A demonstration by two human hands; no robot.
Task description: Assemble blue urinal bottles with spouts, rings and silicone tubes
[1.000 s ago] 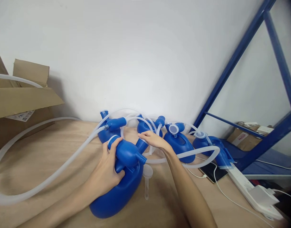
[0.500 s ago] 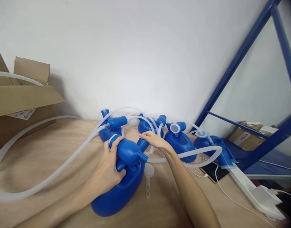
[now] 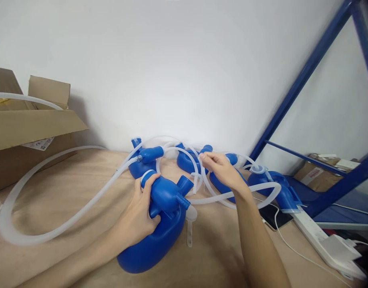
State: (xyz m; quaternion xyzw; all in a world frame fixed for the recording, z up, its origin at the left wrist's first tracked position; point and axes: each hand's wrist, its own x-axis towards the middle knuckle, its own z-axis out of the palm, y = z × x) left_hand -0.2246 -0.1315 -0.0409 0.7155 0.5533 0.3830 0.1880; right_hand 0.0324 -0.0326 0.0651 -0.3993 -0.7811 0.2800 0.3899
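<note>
My left hand (image 3: 138, 218) is closed round the neck of a large blue plastic urinal bottle (image 3: 153, 248) standing at the front. Its neck has a pale-rimmed end at the upper left, a wide spout (image 3: 185, 185) to the right and a thin side nozzle (image 3: 183, 201). Beyond it to the right, my right hand (image 3: 220, 168) is raised with its fingers curled together, beside a translucent hose (image 3: 203, 176). Whatever those fingers hold, if anything, is hidden. A translucent cap with a strap (image 3: 191, 214) lies on the table just right of the bottle.
Several similar blue bottles stand along the wall, one being the bottle (image 3: 138, 170) at left. A thick hose (image 3: 81, 216) loops leftward towards a cardboard box (image 3: 36, 120). At right are a phone (image 3: 274, 216), a power strip (image 3: 314, 240), cables and a blue metal frame (image 3: 294, 96).
My right hand has moved up and right from the front bottle's spout, which now shows fully. My left hand keeps its grip on the bottle. The view has shifted slightly.
</note>
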